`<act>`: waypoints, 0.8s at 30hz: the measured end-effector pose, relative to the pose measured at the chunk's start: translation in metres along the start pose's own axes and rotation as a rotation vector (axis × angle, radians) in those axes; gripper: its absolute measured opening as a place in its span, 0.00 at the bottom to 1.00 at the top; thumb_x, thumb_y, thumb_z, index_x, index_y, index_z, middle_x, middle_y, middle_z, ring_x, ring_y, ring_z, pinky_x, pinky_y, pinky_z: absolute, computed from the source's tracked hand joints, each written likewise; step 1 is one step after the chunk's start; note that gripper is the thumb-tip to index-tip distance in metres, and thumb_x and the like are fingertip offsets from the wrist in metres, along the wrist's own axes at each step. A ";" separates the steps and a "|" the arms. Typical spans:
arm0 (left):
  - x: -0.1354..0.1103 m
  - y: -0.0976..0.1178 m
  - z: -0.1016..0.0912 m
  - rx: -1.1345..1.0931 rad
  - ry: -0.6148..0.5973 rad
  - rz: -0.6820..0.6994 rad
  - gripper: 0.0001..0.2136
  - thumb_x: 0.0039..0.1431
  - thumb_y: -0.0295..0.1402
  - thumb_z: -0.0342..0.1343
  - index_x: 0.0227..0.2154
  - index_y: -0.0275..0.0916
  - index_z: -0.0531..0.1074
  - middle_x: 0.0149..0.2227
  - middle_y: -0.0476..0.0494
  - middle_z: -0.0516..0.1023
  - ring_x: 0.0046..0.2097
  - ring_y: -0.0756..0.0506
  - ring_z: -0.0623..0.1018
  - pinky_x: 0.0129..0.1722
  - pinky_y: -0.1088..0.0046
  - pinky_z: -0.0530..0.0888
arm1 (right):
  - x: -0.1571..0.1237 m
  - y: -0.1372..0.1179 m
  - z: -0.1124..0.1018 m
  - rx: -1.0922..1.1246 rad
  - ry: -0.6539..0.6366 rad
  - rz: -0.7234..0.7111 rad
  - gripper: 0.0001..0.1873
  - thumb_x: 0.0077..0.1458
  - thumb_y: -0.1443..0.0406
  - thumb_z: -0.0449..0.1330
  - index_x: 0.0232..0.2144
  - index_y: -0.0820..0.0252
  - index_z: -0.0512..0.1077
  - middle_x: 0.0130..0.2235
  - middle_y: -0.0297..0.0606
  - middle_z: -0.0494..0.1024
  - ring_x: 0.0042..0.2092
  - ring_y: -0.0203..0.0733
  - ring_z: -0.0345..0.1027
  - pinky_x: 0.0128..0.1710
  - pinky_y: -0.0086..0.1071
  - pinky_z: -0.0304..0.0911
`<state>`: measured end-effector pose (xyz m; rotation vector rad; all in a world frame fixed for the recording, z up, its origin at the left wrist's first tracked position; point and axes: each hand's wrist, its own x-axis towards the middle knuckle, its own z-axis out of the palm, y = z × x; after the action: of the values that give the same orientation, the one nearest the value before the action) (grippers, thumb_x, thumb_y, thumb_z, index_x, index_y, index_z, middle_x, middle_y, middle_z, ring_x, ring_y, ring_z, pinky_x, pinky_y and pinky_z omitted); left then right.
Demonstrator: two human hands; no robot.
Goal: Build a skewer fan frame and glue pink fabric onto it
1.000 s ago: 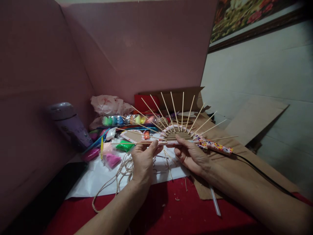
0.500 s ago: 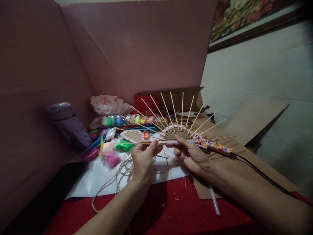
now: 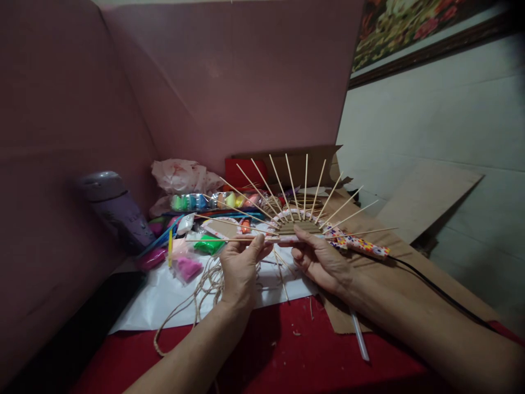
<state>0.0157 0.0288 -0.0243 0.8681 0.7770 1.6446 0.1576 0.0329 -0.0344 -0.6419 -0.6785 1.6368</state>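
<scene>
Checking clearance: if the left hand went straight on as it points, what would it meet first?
The left hand would likely meet the half-round cardboard and its fan of sticks, which it holds at the left end. Depth beyond is unclear.

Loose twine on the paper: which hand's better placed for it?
Left, probably. The left hand is close beside the loose twine; the right hand is farther off. Both grip the corrugated cardboard half-disc, which the right could perhaps steady alone.
</scene>
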 end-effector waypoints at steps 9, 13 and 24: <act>-0.001 0.002 0.003 0.012 0.020 -0.018 0.09 0.36 0.30 0.63 0.22 0.32 0.69 0.23 0.47 0.74 0.27 0.47 0.77 0.34 0.67 0.74 | 0.000 0.001 -0.002 -0.015 -0.004 -0.018 0.09 0.45 0.61 0.61 0.24 0.62 0.68 0.26 0.37 0.76 0.19 0.26 0.60 0.15 0.19 0.53; -0.001 0.002 0.003 0.015 0.017 -0.015 0.08 0.39 0.29 0.62 0.22 0.32 0.69 0.23 0.46 0.74 0.28 0.47 0.77 0.35 0.66 0.74 | -0.001 0.001 -0.001 0.001 -0.016 -0.012 0.08 0.46 0.63 0.60 0.25 0.62 0.68 0.27 0.37 0.76 0.19 0.25 0.60 0.15 0.18 0.53; -0.001 0.001 0.003 0.013 0.006 -0.007 0.07 0.40 0.30 0.61 0.22 0.33 0.69 0.23 0.46 0.74 0.28 0.48 0.76 0.34 0.67 0.74 | -0.002 -0.001 0.001 -0.004 -0.006 -0.010 0.09 0.46 0.62 0.60 0.24 0.62 0.67 0.28 0.40 0.77 0.18 0.26 0.60 0.15 0.18 0.53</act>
<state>0.0178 0.0276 -0.0216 0.8689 0.7950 1.6390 0.1579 0.0314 -0.0332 -0.6350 -0.6885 1.6292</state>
